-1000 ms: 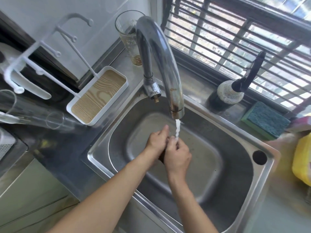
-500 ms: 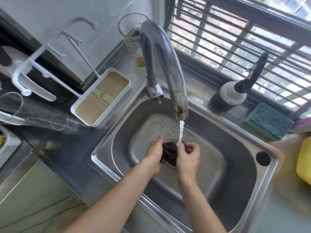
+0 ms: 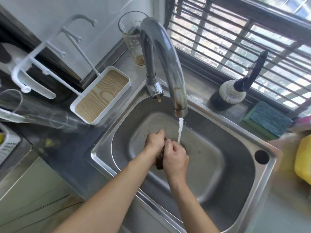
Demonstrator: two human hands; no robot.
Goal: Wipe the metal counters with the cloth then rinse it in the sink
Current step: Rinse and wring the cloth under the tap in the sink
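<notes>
Both my hands are in the steel sink (image 3: pixel 239 180), pressed together around a dark brown cloth (image 3: pixel 159 161). My left hand (image 3: pixel 154 142) grips its left side and my right hand (image 3: pixel 175 156) is closed over its right side. Only a dark strip of the cloth shows between and below the hands. Water runs from the curved metal tap (image 3: pixel 168 64) and lands just beyond my right hand. The metal counter (image 3: pixel 67 157) borders the sink on the left.
A white tray with a wood-grain insert (image 3: pixel 101 95) and a hook rack stands left of the sink. A drinking glass (image 3: pixel 133 39) is behind the tap. A brush (image 3: pixel 235 91), a green-blue sponge (image 3: pixel 267 120) and a yellow object (image 3: pixel 304 158) lie on the right.
My hands have closed together again over the cloth, hiding most of it. They sit a little lower in the basin than a second ago.
</notes>
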